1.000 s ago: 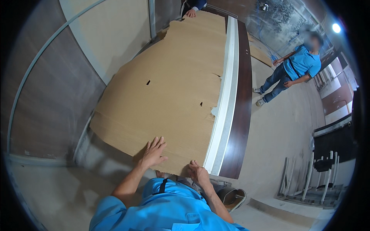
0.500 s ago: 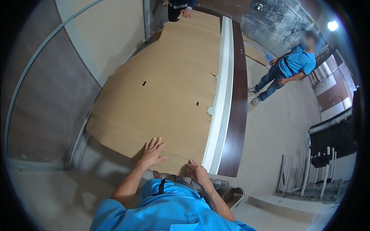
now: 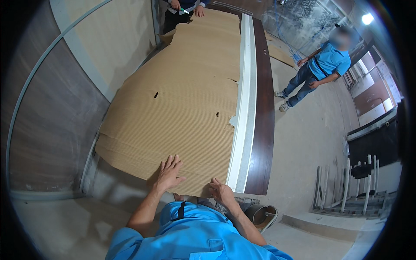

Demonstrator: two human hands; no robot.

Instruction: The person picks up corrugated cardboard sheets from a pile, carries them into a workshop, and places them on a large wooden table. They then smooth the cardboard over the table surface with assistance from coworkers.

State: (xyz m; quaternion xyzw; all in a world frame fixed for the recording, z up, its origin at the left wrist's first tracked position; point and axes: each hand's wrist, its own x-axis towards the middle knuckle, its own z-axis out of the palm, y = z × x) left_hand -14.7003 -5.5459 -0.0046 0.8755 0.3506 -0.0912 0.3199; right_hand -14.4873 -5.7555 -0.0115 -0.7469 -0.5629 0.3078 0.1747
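A large sheet of brown corrugated cardboard [image 3: 182,121] lies before me over a long stack of panels. Its edges are ragged, and two small dark slits pierce it. My left hand [image 3: 170,173] rests flat on the near end of the sheet, fingers spread. At the near right corner, my right hand [image 3: 222,192] has its fingers bent and closed at the cardboard's edge. Beside the sheet on the right run a white grooved strip [image 3: 243,104] and a dark brown panel [image 3: 262,117].
At the far end a person's hand [image 3: 199,11] rests on the cardboard; their other hand holds a small green tool [image 3: 185,11]. Another person in a blue shirt [image 3: 331,60] stands at right. A bucket [image 3: 261,216] sits near my right arm. A framed partition [image 3: 56,112] rises at left.
The view has shifted slightly, so the sheet and panels sit a little further left. At the far end, the person's other hand and green tool have come into view. My hands keep their places.
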